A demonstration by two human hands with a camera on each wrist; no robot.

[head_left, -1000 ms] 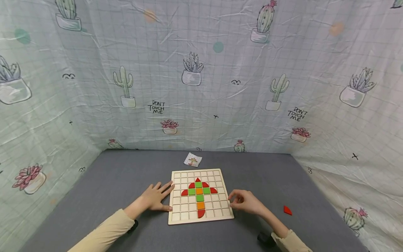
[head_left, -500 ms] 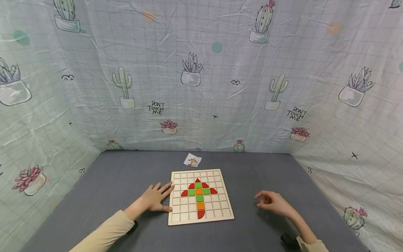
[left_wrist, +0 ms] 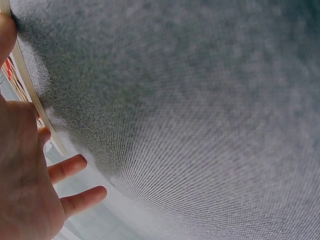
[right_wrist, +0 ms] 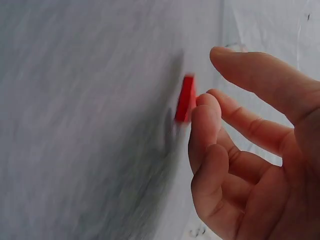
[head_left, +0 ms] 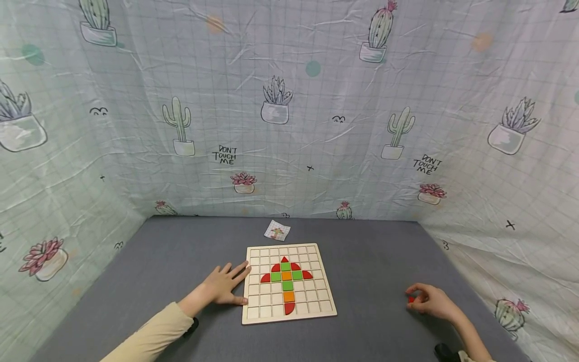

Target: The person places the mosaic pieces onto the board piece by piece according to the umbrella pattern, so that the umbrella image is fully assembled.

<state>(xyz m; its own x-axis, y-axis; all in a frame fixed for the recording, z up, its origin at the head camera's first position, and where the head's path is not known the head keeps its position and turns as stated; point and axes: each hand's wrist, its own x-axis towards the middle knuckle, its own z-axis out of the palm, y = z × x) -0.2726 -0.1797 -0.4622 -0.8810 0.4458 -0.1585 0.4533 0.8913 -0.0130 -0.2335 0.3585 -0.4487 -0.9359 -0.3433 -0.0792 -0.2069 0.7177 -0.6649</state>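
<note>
A square wooden grid board (head_left: 312,297) lies flat in the head view, with red, green and orange pieces forming a tree-like shape in its cells. My left hand (head_left: 223,285) rests at the board's left edge, fingers spread; the left wrist view shows the board's edge (left_wrist: 31,90) beside that hand. Far to the right, my right hand (head_left: 435,302) is over a small red quarter-round piece (head_left: 410,299) on the table. In the right wrist view this piece (right_wrist: 185,99) is right at the fingertips, while the thumb stands apart from it. The other fingers are curled.
A small card (head_left: 277,231) printed with a coloured pattern lies behind the board. The grey tabletop (head_left: 362,251) is bordered by a hanging cloth (head_left: 307,136) with cactus drawings at the back and sides.
My right hand has moved from the board's right edge across the table to the red quarter-round piece. The left hand and the board have stayed where they were.
</note>
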